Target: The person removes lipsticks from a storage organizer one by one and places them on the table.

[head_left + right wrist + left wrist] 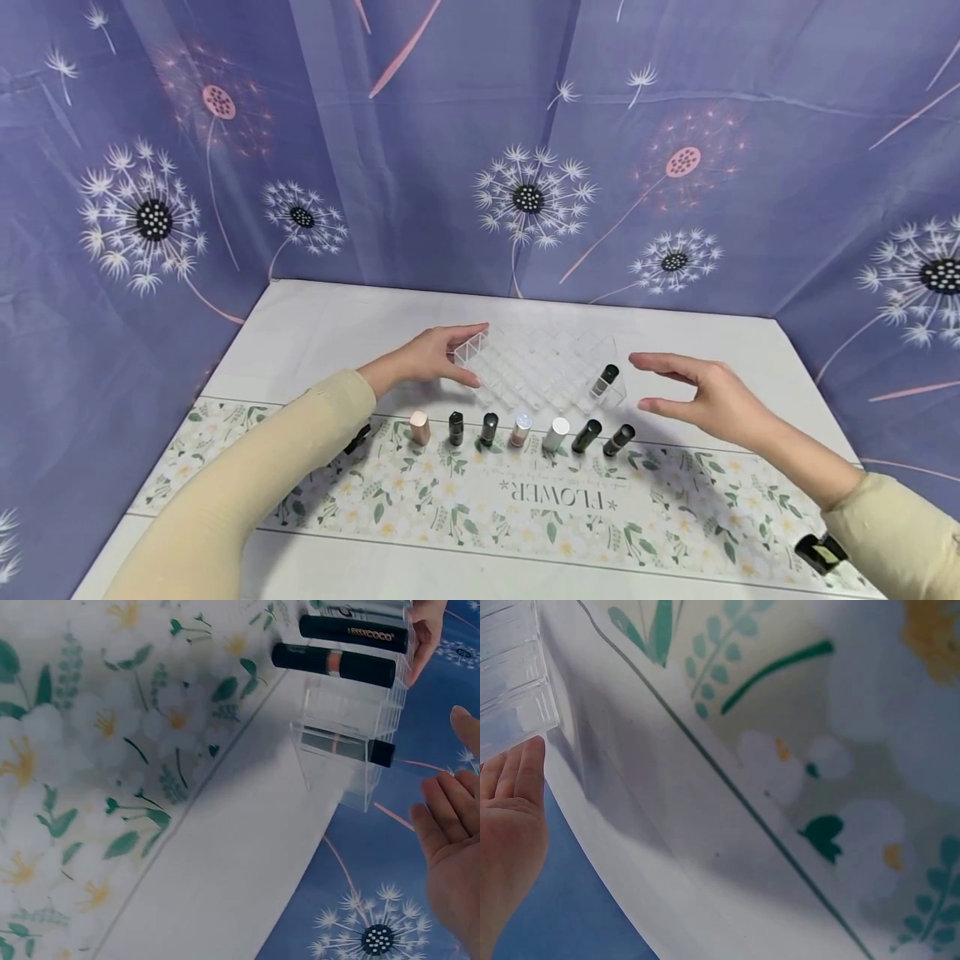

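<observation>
At centre frame your left hand [431, 357] touches the clear organizer [536, 367], fingers straight; your right hand [701, 396] hovers open beside it. Squeeze unevenly and its lone lipstick [603, 381] may tip

The word "FLOWER" is printed, with a small star at each end, on the floral table runner [525, 500]; in the head view it is seen upside down. A line of smaller print is placed beside it, but it cannot be read. On a black lipstick tube [352, 634], gold letters are seen in the right wrist view; only the ending "COCO" can be read, the first letters are too blurred.
</observation>
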The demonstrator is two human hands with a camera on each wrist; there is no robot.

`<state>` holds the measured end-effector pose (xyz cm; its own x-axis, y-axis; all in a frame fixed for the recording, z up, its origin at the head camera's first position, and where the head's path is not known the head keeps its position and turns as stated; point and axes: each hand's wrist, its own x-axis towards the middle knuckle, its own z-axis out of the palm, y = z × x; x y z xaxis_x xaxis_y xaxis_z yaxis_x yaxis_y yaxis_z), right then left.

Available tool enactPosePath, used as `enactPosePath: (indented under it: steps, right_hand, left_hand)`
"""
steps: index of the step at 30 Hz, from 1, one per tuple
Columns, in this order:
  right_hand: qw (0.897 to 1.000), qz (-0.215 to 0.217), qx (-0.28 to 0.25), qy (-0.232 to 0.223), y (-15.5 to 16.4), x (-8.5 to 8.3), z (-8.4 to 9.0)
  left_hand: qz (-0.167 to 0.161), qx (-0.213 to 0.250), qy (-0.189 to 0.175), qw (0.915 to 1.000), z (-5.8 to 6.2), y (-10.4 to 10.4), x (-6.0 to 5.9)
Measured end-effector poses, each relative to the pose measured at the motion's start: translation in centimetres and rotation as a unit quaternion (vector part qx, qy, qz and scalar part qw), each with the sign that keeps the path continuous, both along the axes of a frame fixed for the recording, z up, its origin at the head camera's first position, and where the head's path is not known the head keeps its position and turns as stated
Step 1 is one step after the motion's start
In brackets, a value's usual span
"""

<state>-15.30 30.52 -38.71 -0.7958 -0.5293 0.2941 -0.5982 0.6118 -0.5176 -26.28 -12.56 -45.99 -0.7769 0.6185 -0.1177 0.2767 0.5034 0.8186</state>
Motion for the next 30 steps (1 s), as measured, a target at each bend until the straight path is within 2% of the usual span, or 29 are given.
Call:
enactPosePath:
  steps: [15, 22, 30]
  right_hand:
    - [1.0, 0.011, 0.006, -0.001, -0.4, -2.6, 1.3]
    - [1.0, 0.005, 0.004, -0.014, -0.5, -3.5, 1.0]
    - [1.0, 0.017, -0.002, -0.011, -0.9, -4.2, 0.3]
  left_hand:
    - [-0.004, 0.001, 0.001, 1.0, -0.4, -0.1, -0.3]
    - [-0.002, -0.003, 0.001, 1.0, -0.4, 0.0, -0.4]
    - [-0.004, 0.002, 0.001, 1.0, -0.2, 0.0, -0.2]
